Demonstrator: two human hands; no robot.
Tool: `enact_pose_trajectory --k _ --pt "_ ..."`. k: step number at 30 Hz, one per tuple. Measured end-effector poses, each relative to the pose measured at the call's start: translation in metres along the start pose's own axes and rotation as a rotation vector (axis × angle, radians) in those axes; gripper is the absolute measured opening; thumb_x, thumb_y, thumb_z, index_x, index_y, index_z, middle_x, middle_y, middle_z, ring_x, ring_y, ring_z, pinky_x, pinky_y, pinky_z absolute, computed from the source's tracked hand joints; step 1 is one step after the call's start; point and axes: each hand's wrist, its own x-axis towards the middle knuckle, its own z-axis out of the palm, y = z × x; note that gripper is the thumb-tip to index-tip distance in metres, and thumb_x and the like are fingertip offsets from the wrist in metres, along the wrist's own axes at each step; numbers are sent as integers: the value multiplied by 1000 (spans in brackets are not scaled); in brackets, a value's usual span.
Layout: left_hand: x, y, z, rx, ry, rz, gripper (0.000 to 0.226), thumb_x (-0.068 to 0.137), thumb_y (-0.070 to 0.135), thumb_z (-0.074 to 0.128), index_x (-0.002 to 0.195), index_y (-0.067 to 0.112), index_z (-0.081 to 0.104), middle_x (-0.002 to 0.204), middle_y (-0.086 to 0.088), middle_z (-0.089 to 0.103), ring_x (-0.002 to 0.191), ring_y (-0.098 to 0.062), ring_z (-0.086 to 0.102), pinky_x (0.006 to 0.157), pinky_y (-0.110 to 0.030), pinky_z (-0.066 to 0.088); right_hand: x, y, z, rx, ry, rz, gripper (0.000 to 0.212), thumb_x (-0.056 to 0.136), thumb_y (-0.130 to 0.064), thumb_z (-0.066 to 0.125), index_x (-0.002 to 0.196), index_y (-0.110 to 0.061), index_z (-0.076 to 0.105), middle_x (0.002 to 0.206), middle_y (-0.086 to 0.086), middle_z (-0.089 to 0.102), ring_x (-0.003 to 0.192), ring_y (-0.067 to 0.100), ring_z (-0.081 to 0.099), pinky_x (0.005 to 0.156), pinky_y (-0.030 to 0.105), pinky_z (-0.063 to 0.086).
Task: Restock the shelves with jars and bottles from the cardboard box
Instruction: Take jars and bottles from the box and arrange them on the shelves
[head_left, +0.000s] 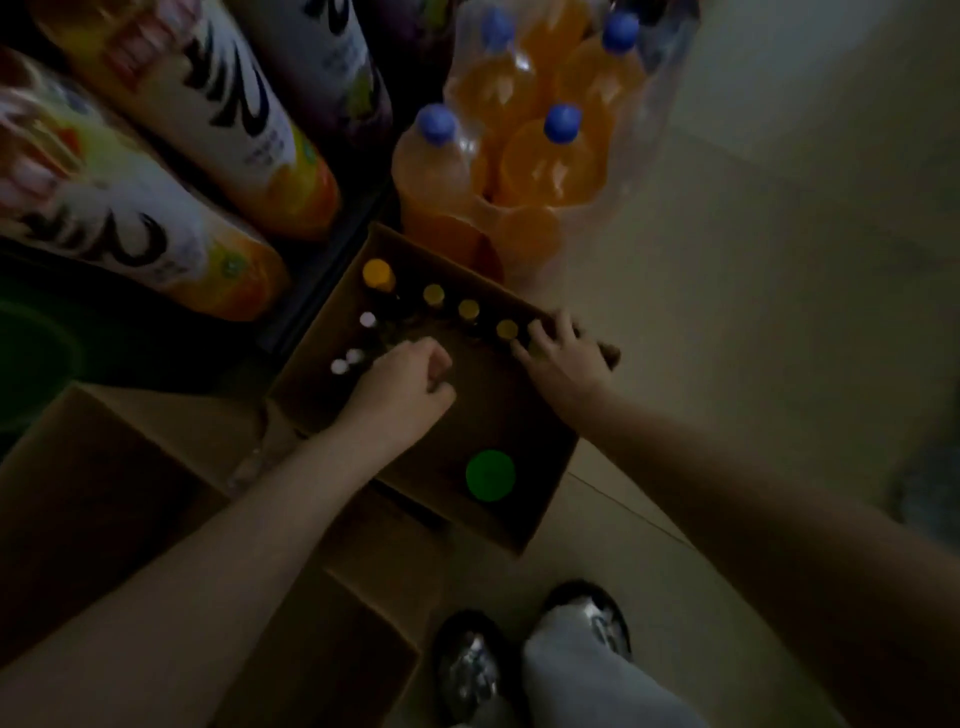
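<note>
Both bare arms reach down into the open cardboard box (524, 525), a plain brown square on pale smooth floor: the left hand (410, 384) has its fingers curled, on what I cannot tell, and the right hand (563, 353) has fingers curled over the far rim beside a row of small yellow-capped bottles (467, 307). White caps (353, 356) line the left wall, a round green lid (490, 475) stands alone near the front corner, and the dim middle lies bare. Shrink-wrapped orange bottles with blue caps (524, 156) crowd the box's far edge.
</note>
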Motion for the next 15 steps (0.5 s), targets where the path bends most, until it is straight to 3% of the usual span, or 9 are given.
enact_pose_trajectory --k 2,4,6,9,12,15 --pt "11 -2 7 -9 34 9 27 90 16 55 117 16 54 118 -1 54 109 -14 52 85 -25 41 6 -5 9 -149 75 -79 55 90 -24 52 141 -15 33 144 16 23 129 41 26 100 47 38" --pt "15 -4 10 -25 58 -3 25 91 16 54 116 16 54 118 -1 55 108 -13 52 82 -23 39 6 -9 18 -210 53 -134 57 91 -23 50 143 -14 29 148 18 18 131 41 24 101 46 37" --pt "16 -5 12 -38 50 -9 25 91 15 53 116 15 54 117 -1 55 107 -13 52 83 -23 40 7 -9 26 -178 -14 -96 58 92 -20 49 144 -13 24 150 21 10 133 44 23 99 47 41" --pt "15 -4 12 -42 15 -1 24 92 16 51 116 15 54 110 2 55 100 -8 49 81 -23 39 12 -7 29 -99 -55 -72 55 94 -8 44 145 -13 24 149 21 5 122 45 38 87 42 52" --pt "14 -6 10 -34 -7 11 24 93 16 50 116 14 53 104 5 51 97 -7 47 80 -22 38 21 -2 31 -78 -28 -124 53 96 -7 37 146 -11 20 150 21 7 121 39 44 92 37 49" --pt "17 -9 10 -56 -29 -9 23 93 16 50 115 15 54 106 4 53 100 -9 50 82 -23 40 25 -7 30 19 -67 -57 50 97 -4 32 146 -13 24 152 24 4 113 38 53 93 38 47"
